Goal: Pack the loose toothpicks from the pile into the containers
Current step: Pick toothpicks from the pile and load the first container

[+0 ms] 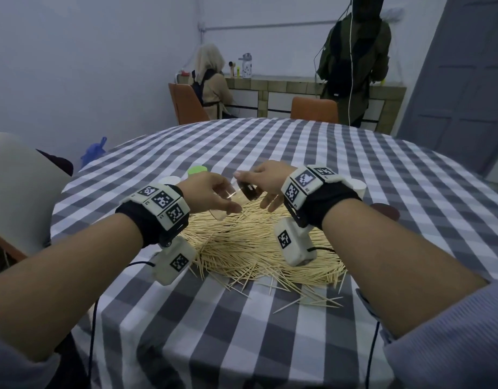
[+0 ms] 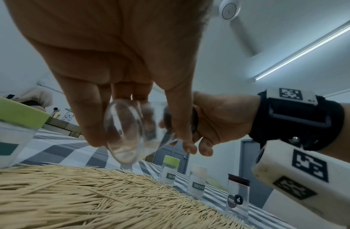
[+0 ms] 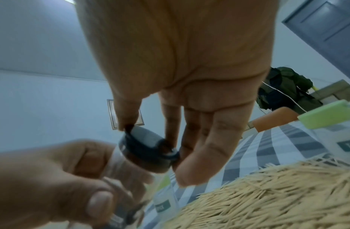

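A wide pile of loose toothpicks (image 1: pixel 259 248) lies on the checked tablecloth (image 1: pixel 270 147). Above its far edge I hold a clear, tilted container (image 1: pixel 233 195) with a dark brown lid (image 1: pixel 249 192). My left hand (image 1: pixel 226 198) grips the clear body, seen from the base in the left wrist view (image 2: pixel 123 133). My right hand (image 1: pixel 253 183) pinches the lid (image 3: pixel 150 155) between thumb and fingers. The lid sits on the container's mouth. I cannot tell whether the container holds toothpicks.
More toothpick containers stand around the pile: a green-lidded one (image 1: pixel 197 170) and a white-lidded one (image 1: pixel 172 180) at the far left, a white one (image 1: pixel 358 186) and a brown-lidded one (image 1: pixel 385 210) at the right. Two orange chairs and two people are beyond the table.
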